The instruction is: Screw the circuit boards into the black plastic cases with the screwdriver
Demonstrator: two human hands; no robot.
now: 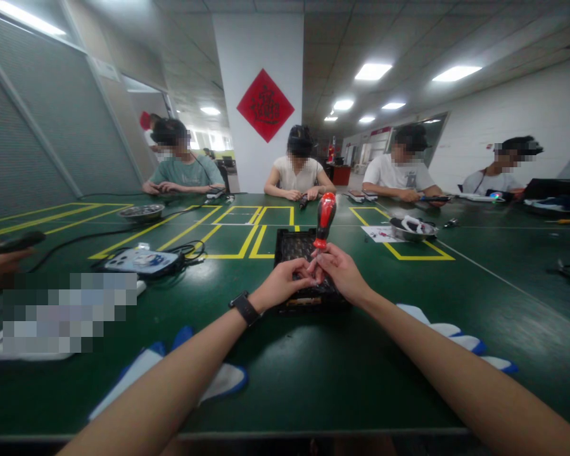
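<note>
A red and black screwdriver [325, 221] stands upright, handle up, over a black tray [289, 244] on the green table. Around its shaft, just below the handle, the fingers of my right hand [342, 269] are closed. My left hand [289, 282], with a dark watch on the wrist, meets it from the left, its fingertips pinched together near the lower end of the shaft. What those fingertips hold, if anything, is too small to make out. The screwdriver's tip is hidden by the fingers.
White-and-blue gloves [223, 382] lie by both forearms. A phone [145, 261] with cables is at the left, near another person's hand [2, 265]. Metal bowls [141, 213] [413, 229] stand farther back. Several people sit across the green table [285, 405].
</note>
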